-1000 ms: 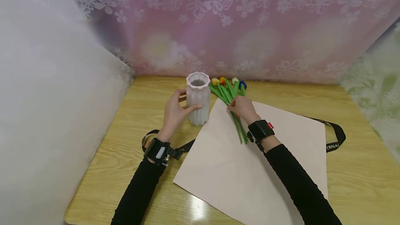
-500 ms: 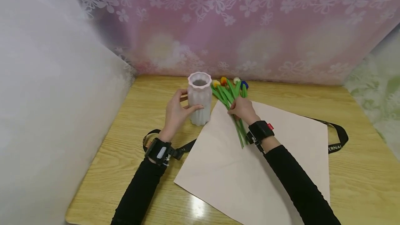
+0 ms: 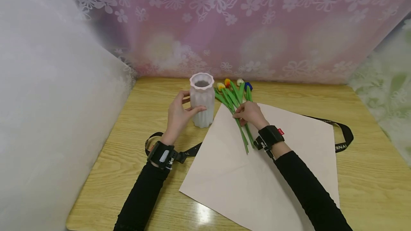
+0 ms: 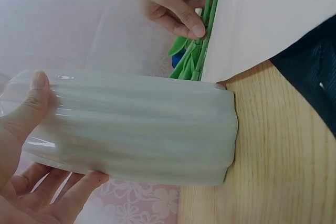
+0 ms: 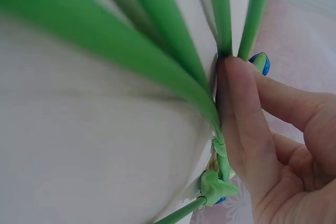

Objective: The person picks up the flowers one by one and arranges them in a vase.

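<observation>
On the table a white fluted vase (image 3: 206,98) stands upright, its scalloped mouth facing up. My left hand (image 3: 177,116) grips its side, thumb in front and the other fingers reaching behind, as the left wrist view also shows for the vase (image 4: 142,124). Just to the right lie several artificial tulips (image 3: 232,95) with yellow, orange, white and blue heads pointing toward the back. Thumb and fingertips of my right hand (image 3: 253,114) pinch at the green stems. In the right wrist view, stems (image 5: 173,51) run up past those fingertips, and a blue tulip head (image 5: 262,64) shows behind.
A large cream sheet (image 3: 257,181) lies flat under the stems. A black lettered strap (image 3: 348,136) loops from its right side, another strap (image 3: 192,150) from its left. The wooden table (image 3: 118,156) meets a pink floral curtain (image 3: 224,45) at the back.
The right hand shifts slightly toward me at the stems, and the stem ends slide a little nearer. The left hand stays on the vase.
</observation>
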Tool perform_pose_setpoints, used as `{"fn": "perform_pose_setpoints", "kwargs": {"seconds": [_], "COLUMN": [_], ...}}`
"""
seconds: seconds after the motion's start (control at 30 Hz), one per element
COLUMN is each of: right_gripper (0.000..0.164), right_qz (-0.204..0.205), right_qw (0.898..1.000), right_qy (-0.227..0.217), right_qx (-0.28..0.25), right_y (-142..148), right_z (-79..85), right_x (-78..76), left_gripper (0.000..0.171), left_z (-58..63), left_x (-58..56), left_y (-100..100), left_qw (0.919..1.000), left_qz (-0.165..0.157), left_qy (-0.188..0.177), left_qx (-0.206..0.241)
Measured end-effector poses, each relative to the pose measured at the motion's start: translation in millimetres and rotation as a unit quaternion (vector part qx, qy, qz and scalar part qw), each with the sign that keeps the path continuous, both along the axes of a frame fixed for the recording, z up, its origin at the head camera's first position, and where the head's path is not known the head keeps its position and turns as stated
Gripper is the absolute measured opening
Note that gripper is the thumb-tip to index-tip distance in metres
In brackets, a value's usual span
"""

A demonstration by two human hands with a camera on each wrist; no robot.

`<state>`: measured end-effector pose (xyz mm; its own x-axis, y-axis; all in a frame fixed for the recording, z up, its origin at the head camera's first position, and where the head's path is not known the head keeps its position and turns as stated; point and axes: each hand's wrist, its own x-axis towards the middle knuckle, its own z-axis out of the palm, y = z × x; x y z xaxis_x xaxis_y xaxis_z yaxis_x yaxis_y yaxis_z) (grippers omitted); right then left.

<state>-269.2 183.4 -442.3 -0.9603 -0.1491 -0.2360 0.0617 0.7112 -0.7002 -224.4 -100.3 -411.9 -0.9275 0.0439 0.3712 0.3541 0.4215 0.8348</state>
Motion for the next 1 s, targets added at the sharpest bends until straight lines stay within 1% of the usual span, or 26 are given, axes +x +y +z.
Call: {"fn": "perform_pose_setpoints", "kwargs": {"seconds": [0.1, 0.23, 0.37, 0.53, 0.6, 0.7, 0.77, 0.83, 1.0], "right_gripper": [0.024, 0.022, 0.022, 0.023, 0.024, 0.028, 0.030, 0.031, 0.031], "right_qz": [0.006, 0.005, 0.007, 0.008, 0.005, 0.003, -0.002, -0.006, -0.014], "right_qw": [1.000, 0.999, 0.998, 0.996, 0.995, 0.991, 0.987, 0.980, 0.956], "right_qy": [-0.003, -0.013, 0.003, 0.027, 0.031, 0.049, 0.071, 0.106, 0.202], "right_qx": [-0.009, -0.041, -0.063, -0.083, -0.096, -0.122, -0.143, -0.166, -0.213], "right_y": [2, 5, 6, 5, 4, 2, 1, -1, -10], "right_z": [-0.3, 0.2, 5.3, 20.6, 29.5, 45.7, 57.9, 70.4, 103.3], "right_x": [1.3, 4.3, 11.2, 20.1, 21.7, 22.1, 22.1, 21.9, 24.4], "left_gripper": [0.062, 0.063, 0.063, 0.064, 0.064, 0.064, 0.064, 0.064, 0.067], "left_z": [-0.2, -0.6, -0.3, -0.6, -1.3, -2.3, -2.3, -1.7, 2.5], "left_x": [0.0, -0.4, -0.3, 0.5, 0.5, 0.4, 0.2, 0.2, -0.4], "left_y": [0, 0, 0, 0, 0, 0, 0, 0, -2], "left_qw": [1.0000, 1.0000, 1.0000, 1.0000, 1.0000, 1.0000, 1.0000, 1.0000, 0.9997], "left_qz": [0.000, 0.001, 0.002, 0.001, 0.000, 0.000, -0.002, -0.003, -0.010], "left_qy": [0.001, 0.001, 0.003, 0.006, 0.005, 0.002, 0.002, 0.000, -0.014], "left_qx": [0.002, 0.000, -0.002, -0.002, -0.001, -0.001, 0.000, -0.002, -0.016]}}
